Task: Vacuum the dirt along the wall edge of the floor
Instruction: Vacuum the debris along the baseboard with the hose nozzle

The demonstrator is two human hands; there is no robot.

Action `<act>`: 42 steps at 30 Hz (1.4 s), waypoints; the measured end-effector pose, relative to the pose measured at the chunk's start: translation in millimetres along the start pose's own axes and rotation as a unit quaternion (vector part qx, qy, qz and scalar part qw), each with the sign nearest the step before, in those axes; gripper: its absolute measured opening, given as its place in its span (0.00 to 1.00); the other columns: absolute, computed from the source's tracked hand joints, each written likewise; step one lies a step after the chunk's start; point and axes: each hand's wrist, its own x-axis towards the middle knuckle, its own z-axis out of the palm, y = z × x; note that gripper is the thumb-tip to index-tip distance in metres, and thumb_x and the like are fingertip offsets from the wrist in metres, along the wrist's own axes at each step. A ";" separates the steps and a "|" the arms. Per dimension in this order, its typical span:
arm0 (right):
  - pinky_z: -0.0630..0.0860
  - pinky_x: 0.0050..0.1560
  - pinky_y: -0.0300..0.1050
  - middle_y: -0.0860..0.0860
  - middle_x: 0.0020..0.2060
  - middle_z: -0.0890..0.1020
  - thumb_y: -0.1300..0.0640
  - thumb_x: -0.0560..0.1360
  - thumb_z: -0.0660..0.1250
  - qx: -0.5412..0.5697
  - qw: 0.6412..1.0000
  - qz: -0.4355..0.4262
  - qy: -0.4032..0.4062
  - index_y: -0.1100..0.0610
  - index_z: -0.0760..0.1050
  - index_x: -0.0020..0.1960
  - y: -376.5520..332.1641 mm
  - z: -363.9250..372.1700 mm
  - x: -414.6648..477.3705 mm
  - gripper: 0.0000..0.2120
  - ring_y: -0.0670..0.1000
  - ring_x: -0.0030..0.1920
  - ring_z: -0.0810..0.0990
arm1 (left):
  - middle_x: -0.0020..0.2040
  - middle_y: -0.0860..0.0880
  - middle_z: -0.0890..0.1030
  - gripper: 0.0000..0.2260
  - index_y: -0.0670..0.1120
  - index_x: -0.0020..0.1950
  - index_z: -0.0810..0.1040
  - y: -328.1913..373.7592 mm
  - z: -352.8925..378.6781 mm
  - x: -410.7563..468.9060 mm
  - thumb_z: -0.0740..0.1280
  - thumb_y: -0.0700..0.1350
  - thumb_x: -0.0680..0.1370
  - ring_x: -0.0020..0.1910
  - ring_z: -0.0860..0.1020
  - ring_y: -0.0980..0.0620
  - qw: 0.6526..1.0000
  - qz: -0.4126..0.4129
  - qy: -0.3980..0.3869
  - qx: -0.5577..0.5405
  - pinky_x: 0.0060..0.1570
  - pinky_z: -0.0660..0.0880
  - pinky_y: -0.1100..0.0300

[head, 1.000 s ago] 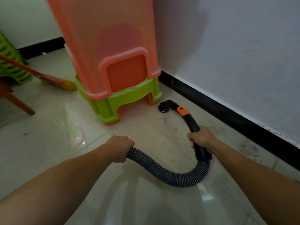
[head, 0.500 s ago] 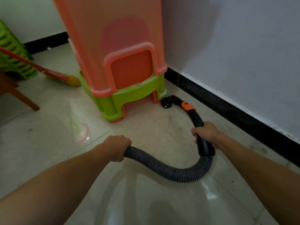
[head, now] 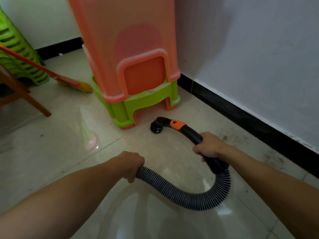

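My right hand (head: 209, 146) grips the black handle tube of the vacuum. Its curved nozzle (head: 157, 125), behind an orange collar (head: 177, 125), points down at the tiled floor just in front of the stacked stools. My left hand (head: 132, 163) holds the ribbed grey hose (head: 193, 200), which loops down and round to the handle. Brown dirt specks (head: 231, 137) lie on the tiles to the right of my right hand, along the black skirting (head: 250, 118) under the white wall.
A stack of orange and green plastic stools (head: 136, 87) stands in the corner beyond the nozzle. A red-handled broom (head: 69, 81) lies on the floor at left, near green stacked stools (head: 19, 57) and a wooden leg (head: 34, 102).
The nozzle has drawn back from the stool's leg toward me and slightly left, away from the wall. Both hands keep the same holds on hose and handle.
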 end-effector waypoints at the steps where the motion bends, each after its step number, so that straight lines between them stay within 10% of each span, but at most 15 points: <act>1: 0.85 0.41 0.57 0.58 0.39 0.83 0.61 0.68 0.70 -0.009 1.000 0.002 0.026 0.58 0.73 0.52 0.1 4.2 3.4 0.14 0.56 0.31 0.85 | 0.46 0.49 0.76 0.18 0.49 0.53 0.74 -3.2 0.2 -3.1 0.76 0.46 0.67 0.44 0.75 0.51 1.000 -0.006 0.001 0.009 0.41 0.70 0.58; 22: 0.82 0.35 0.47 0.57 0.35 0.78 0.65 0.69 0.69 -0.018 0.983 -0.061 -0.170 0.60 0.72 0.55 -34.1 63.7 -2.6 0.16 0.52 0.28 0.79 | 0.46 0.50 0.75 0.23 0.48 0.54 0.73 -28.1 23.8 -39.6 0.79 0.50 0.65 0.43 0.75 0.52 0.993 -0.058 -0.095 0.028 0.41 0.71 0.58; 33: 0.84 0.40 0.55 0.60 0.41 0.83 0.59 0.72 0.71 -0.007 0.989 0.071 0.132 0.60 0.69 0.58 26.7 -59.7 0.9 0.18 0.56 0.33 0.85 | 0.40 0.53 0.72 0.21 0.52 0.48 0.70 14.5 -27.2 8.7 0.78 0.51 0.64 0.42 0.75 0.50 1.000 0.008 0.004 -0.020 0.38 0.71 0.57; 42: 0.77 0.26 0.42 0.57 0.26 0.81 0.68 0.66 0.70 0.119 0.988 0.091 0.046 0.65 0.74 0.51 53.9 -34.9 -22.0 0.13 0.54 0.24 0.80 | 0.47 0.49 0.79 0.21 0.49 0.52 0.77 11.6 -25.4 14.4 0.79 0.49 0.64 0.45 0.79 0.49 1.000 0.007 -0.016 -0.009 0.40 0.74 0.57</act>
